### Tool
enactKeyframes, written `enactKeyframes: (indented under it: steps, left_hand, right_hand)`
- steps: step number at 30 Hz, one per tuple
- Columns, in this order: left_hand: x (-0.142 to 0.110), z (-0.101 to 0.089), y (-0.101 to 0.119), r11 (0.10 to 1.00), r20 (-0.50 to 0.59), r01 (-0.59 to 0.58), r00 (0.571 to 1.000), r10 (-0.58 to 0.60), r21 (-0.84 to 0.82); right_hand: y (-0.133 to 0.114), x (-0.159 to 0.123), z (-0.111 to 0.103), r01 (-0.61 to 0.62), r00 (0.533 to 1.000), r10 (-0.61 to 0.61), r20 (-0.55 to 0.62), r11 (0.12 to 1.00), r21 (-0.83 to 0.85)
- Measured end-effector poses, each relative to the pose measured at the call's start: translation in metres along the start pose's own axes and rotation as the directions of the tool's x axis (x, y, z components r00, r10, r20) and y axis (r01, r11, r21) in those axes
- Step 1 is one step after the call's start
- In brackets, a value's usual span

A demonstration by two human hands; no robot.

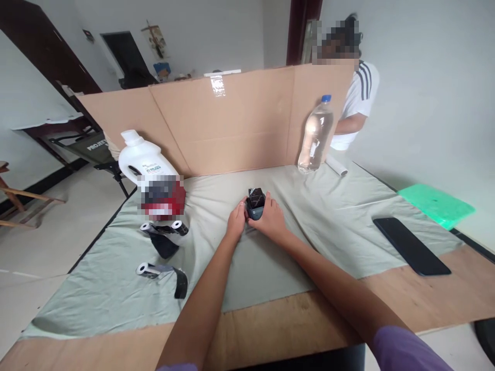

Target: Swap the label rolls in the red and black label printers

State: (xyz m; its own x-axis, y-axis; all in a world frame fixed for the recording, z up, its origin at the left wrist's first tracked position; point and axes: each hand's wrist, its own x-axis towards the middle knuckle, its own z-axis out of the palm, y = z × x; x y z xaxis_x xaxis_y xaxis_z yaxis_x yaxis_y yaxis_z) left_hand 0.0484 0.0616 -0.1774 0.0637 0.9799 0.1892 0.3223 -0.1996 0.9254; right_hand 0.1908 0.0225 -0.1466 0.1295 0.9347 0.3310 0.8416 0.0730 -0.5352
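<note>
Purple sleeves [406, 348] lie nearest; beyond, the left hand [235, 220] and right hand [271, 219] hold a small dark box [256, 212] between curled fingers, on the wrinkled cloth [332, 226]; uneven pressure could tip it, or a slack grip could let it slide along the folds.

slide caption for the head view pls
Left hand and right hand hold a small dark device at a cloth-covered table, paper rolls to the left, a phone to the right.

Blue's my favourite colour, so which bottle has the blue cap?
The clear bottle, beyond the right hand; the white bottle on the left has a white cap.
</note>
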Motion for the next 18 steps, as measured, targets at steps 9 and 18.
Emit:
enactKeyframes:
  steps: [9, 18]
  left_hand:
    - [-0.0011, 0.0009, -0.0056, 0.997, 0.02, -0.014, 1.0, 0.016, -0.077]
    - [-0.0032, -0.0008, -0.002, 1.0, 0.045, -0.017, 0.999, 0.018, -0.019]
  right_hand:
    - [0.0029, -0.0094, -0.0035, -0.043, 0.999, 0.043, 0.002, 0.995, -0.091]
    - [0.0058, -0.0101, -0.0096, -0.04, 0.999, 0.039, 0.037, 0.999, 0.008]
